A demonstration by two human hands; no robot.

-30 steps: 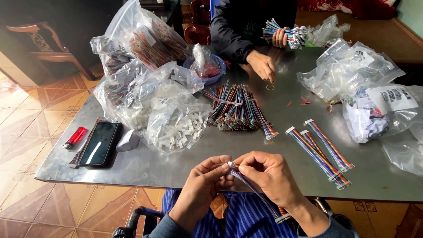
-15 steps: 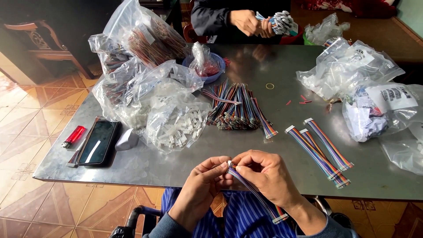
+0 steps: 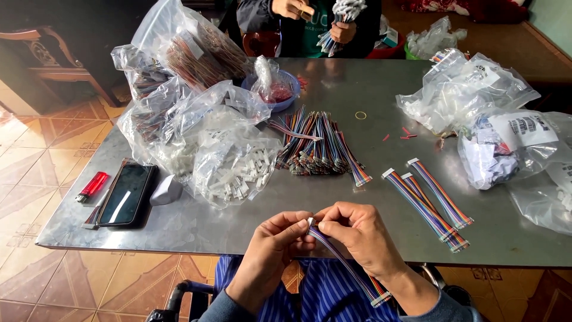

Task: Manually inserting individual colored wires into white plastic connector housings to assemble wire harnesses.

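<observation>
At the near edge of the metal table, my left hand and my right hand meet around one end of a multicoloured ribbon cable. Both hands pinch the small white connector at its top end. The cable runs down to the right under my right wrist and ends in another white connector near my lap. Three finished ribbon cables lie side by side to the right of my hands. A heap of loose multicoloured cables sits in the middle of the table.
Clear plastic bags of white connectors and wires crowd the left. More bags lie at the right. A black phone and a red lighter lie near left. A person across the table holds a cable bundle. A blue bowl sits far centre.
The person opposite has drawn both hands back from the table and lifted the bundle up. My hands have stayed at the near edge, working the connector on the cable end.
</observation>
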